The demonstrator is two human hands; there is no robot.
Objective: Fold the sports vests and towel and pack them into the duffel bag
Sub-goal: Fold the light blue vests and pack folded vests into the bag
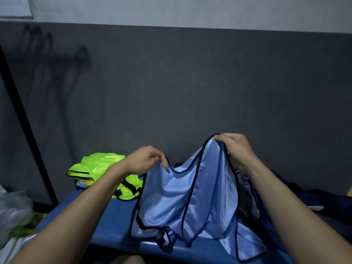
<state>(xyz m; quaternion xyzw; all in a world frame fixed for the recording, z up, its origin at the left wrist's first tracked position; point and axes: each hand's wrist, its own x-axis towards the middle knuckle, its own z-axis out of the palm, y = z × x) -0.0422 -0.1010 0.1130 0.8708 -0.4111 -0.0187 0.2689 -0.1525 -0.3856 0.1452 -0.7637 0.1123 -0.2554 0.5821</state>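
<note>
Head view shows a person holding up a light blue vest (190, 193) above a blue bench (114, 221). The left hand (146, 159) pinches one black-trimmed edge near a shoulder strap; the right hand (234, 147) grips the other strap higher up, so the cloth hangs uneven, its lower part bunched on the bench. To fold it well, the person likely needs to level both hands, pull the straps apart until the fabric hangs flat, then lay it down smooth before doubling it over; the slippery cloth may slide if released too early. Counted: one blue vest in hand, one heap of neon yellow vests (106, 174) behind the left forearm, number unclear. Dark fabric (297, 199) at the right may be the duffel bag. No towel is identifiable.
</note>
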